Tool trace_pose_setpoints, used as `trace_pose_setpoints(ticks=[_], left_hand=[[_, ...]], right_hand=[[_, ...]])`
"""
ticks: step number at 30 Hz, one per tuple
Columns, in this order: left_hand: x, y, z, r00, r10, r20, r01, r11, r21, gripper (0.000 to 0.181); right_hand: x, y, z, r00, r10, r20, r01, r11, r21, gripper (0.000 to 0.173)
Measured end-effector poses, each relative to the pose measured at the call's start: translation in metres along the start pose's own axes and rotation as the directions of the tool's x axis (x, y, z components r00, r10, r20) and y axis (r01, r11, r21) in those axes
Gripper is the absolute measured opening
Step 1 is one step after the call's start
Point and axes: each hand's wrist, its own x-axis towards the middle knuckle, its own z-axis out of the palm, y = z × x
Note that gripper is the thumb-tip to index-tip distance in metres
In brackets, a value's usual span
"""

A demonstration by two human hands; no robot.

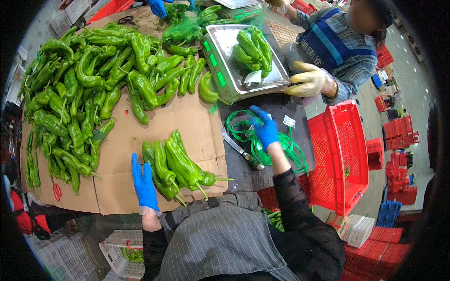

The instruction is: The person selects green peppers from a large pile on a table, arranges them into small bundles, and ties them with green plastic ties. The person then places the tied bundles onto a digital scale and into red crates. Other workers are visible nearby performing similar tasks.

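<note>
A small group of long green peppers [181,165] lies on the cardboard in front of me, stems towards my body. My left hand [145,188], in a blue glove, is just left of them with fingers apart and nothing held. Over a tangle of green mesh netting [293,152] on the dark tabletop, my right hand [266,129], also blue-gloved, stretches out its fingers; it is slightly blurred. Whether it touches the netting is unclear. A curved-blade knife [242,149] with a dark handle rests just left of the netting. Near it lies a white printed tag [289,121].
A large heap of green peppers [81,105] covers the left side. Netted peppers [254,52] sit on a scale [225,75]. Across the table, a co-worker's gloved hand [309,80] is beside it. A red crate [337,158] stands right; red scissors [57,191] lie left.
</note>
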Motion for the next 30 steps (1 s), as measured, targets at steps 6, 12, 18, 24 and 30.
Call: trace_pose_setpoints(ticks=[6,12,18,24,30], left_hand=[[0.005,-0.003,-0.003,1.000,0.000,-0.029,-0.001,1.000,-0.025,0.050],[-0.001,-0.002,0.002,0.997,-0.061,-0.052,0.064,0.996,0.054,0.048],[0.003,0.067,0.025,0.992,-0.116,0.054,0.124,0.977,-0.174,0.048],[-0.016,0.149,0.137,0.660,0.080,0.747,0.198,0.940,-0.276,0.063],[0.008,0.146,0.162,0.613,0.050,0.789,0.382,0.855,-0.351,0.039]], right_hand=[[0.040,0.106,-0.047,0.995,0.098,0.019,-0.071,0.828,-0.556,0.039],[0.046,0.094,-0.057,0.999,-0.008,-0.031,-0.008,0.872,-0.490,0.027],[0.011,-0.033,-0.072,0.918,-0.395,0.021,0.374,0.849,-0.374,0.023],[-0.014,-0.158,-0.064,0.627,-0.682,0.378,0.773,0.604,-0.192,0.046],[-0.024,-0.143,-0.033,0.934,-0.307,0.182,0.168,0.828,0.536,0.107]])
